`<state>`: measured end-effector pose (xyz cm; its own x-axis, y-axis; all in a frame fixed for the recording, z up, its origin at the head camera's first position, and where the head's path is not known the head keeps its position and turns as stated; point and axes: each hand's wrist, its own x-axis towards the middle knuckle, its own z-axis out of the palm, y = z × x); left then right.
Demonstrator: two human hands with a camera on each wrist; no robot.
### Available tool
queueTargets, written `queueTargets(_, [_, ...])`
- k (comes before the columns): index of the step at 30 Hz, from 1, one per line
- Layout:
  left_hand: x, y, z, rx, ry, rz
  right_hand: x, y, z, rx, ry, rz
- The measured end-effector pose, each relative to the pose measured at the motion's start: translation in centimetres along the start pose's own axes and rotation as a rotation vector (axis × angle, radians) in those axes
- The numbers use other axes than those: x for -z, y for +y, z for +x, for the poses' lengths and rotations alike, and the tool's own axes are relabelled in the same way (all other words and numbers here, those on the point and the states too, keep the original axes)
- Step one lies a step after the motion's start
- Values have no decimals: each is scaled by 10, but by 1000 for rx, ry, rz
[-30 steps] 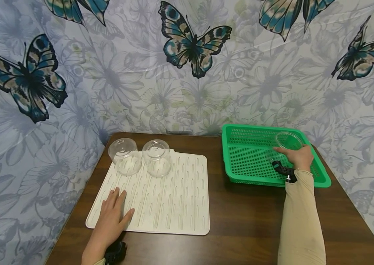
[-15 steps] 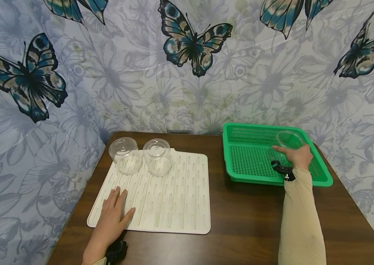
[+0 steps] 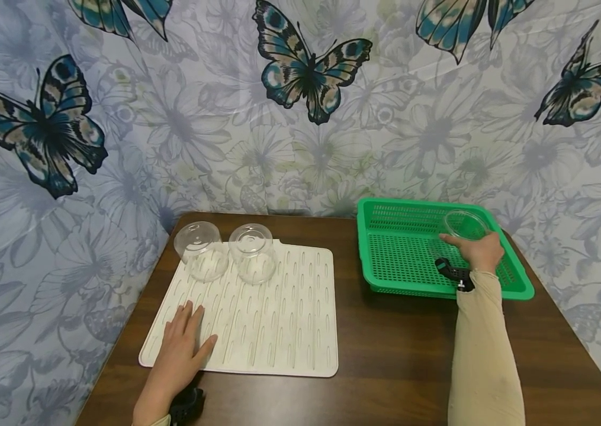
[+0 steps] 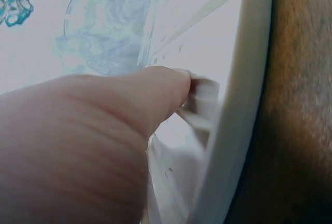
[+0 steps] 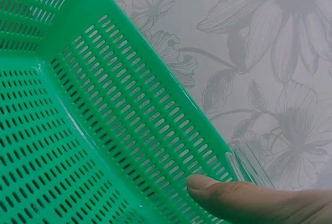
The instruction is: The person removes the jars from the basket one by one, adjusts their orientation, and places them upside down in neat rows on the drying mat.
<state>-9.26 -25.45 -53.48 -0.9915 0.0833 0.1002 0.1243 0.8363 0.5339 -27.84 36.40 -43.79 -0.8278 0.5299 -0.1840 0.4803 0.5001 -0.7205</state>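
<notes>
Landmark: white mat (image 3: pixel 279 319), ribbed, flat on brown table (image 3: pixel 396 355).

Right hand (image 3: pixel 476 251): inside green basket (image 3: pixel 385 278), well right of mat; fingers curled around clear bowl (image 3: pixel 464 225), holding it at far right corner of basket. Fingertip (image 5: pixel 207 186) seen in right wrist view against perforated basket wall, clear rim just beside it. Beige sleeve (image 3: pixel 484 349) along forearm; black strap at wrist.

Left hand (image 3: pixel 183 346): flat on near left corner of mat, fingers straight and spread, holding nothing. Thumb (image 4: pixel 150 94) in left wrist view pressed onto mat near its edge.

Two clear domes (image 3: pixel 225 251): upside down, side by side, at far left edge of mat, well apart from left hand. Left dome overhanging mat corner, partly on table; right dome just beside it, whether touching not discernible.

Backdrop (image 3: pixel 300 106): floral cloth with blue butterflies, behind and to both sides of mat.
</notes>
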Motion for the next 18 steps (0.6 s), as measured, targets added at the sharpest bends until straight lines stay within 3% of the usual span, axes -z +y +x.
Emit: queueTargets(18, [-2, -3, -1, -13, 25, -3, -2, -1, -18, 113, 73, 59])
